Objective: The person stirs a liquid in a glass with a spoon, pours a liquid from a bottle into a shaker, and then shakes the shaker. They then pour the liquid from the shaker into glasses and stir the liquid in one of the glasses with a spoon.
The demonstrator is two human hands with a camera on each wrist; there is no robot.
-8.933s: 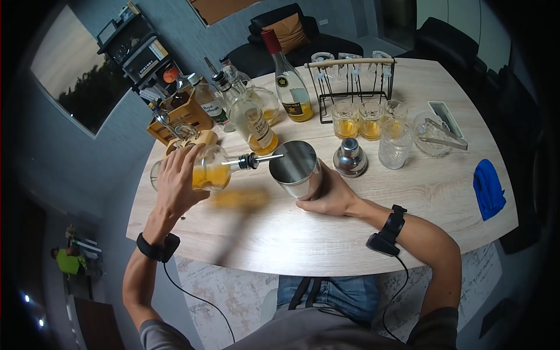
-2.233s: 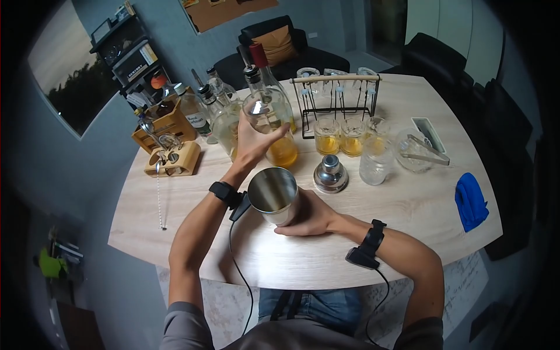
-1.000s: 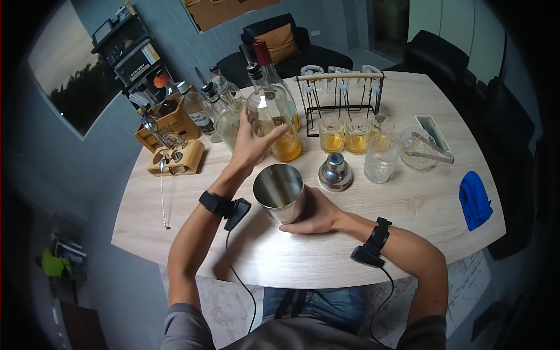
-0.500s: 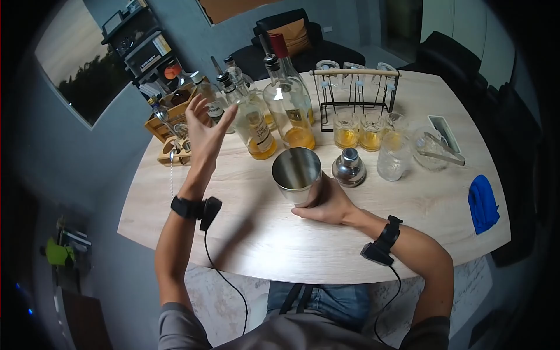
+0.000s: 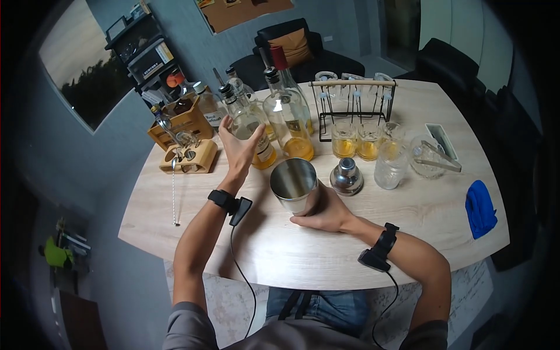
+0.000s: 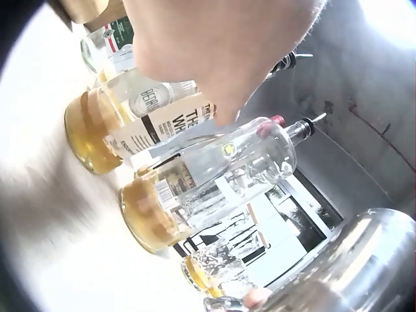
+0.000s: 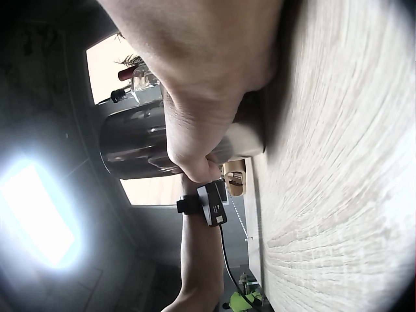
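Note:
My left hand (image 5: 238,150), fingers spread and thumb out, is at the near side of a labelled whisky bottle (image 5: 266,154) with amber liquid in its bottom. In the left wrist view, the hand overlaps the bottle's (image 6: 94,133) upper part. Just right of it stands a plain clear bottle (image 5: 298,147) with orange liquid and a pourer. Close to the tabletop, my right hand (image 5: 326,209) grips a steel shaker tin (image 5: 293,203), its open mouth up. In the right wrist view, the thumb lies across the tin (image 7: 133,143). The domed shaker top (image 5: 346,179) stands right of the tin.
Several more bottles and a wooden crate (image 5: 189,119) crowd the back left. A wooden tool holder (image 5: 201,158) and bar spoon (image 5: 175,198) lie left. Rightward are a mug rack (image 5: 356,83), glasses of amber drink (image 5: 344,146), a glass bowl with tongs (image 5: 437,154) and a blue cloth (image 5: 480,210).
My left hand tilted the clear bottle over the tin, then stood it on the table and let go. It has since moved left to the labelled bottle. My right hand keeps its grip on the tin.

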